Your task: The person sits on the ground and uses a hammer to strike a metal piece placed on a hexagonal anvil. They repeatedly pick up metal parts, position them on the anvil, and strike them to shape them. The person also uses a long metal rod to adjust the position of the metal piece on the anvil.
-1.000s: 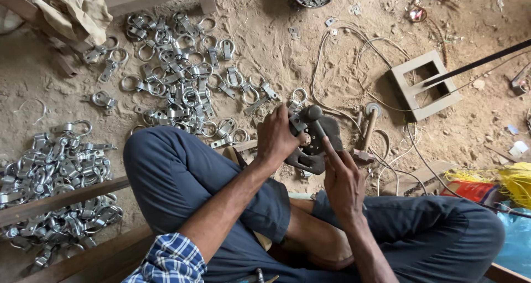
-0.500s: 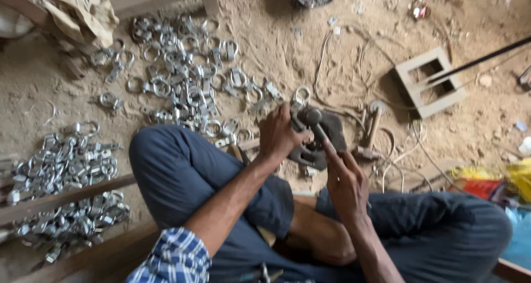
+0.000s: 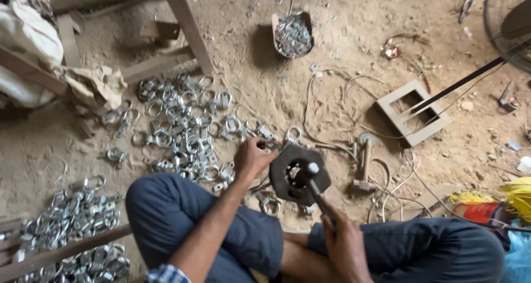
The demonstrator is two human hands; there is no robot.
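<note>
Dark iron makes up the round block [image 3: 298,175] with a hole in its middle, sitting on the sandy floor [image 3: 343,56] at the centre of the frame, just ahead of the seated person's crossed legs. The left hand [image 3: 253,157] rests at the block's left edge, fingers curled in around something small; what it grips cannot be made out. The right hand [image 3: 345,244], low in the frame, is closed around the handle of a hammer [image 3: 316,184], whose pale head sits over the block's hole. Just right of the block a second hammer [image 3: 365,161] lies on the sand among loose wire [image 3: 326,111]. Left of the block spreads a heap of shiny metal clamps [image 3: 188,128], with 1 more heap [image 3: 72,222] at the lower left. At upper centre stands a scoop [image 3: 293,34] filled with small metal pieces. A square wooden frame [image 3: 412,114] lies at the right.
</note>
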